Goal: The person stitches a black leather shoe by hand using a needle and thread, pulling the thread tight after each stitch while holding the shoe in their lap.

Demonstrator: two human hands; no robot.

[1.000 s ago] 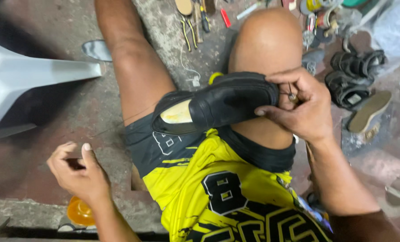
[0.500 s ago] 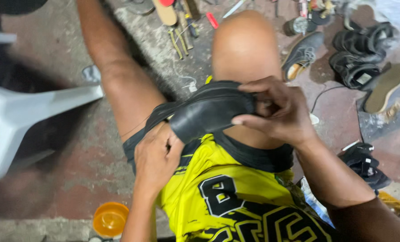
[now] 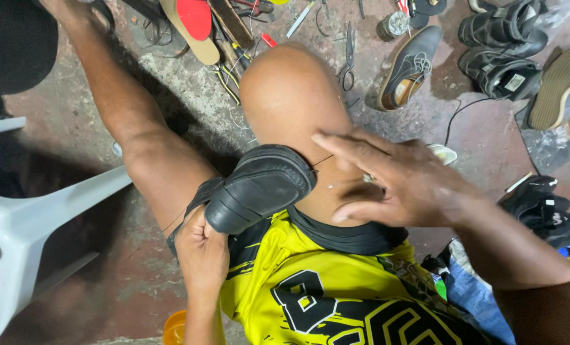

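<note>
Grey shoe (image 3: 407, 67), scissors (image 3: 348, 61), red-lined insole (image 3: 190, 27) and white plastic chair (image 3: 26, 246) on stained floor (image 3: 74, 128).
</note>
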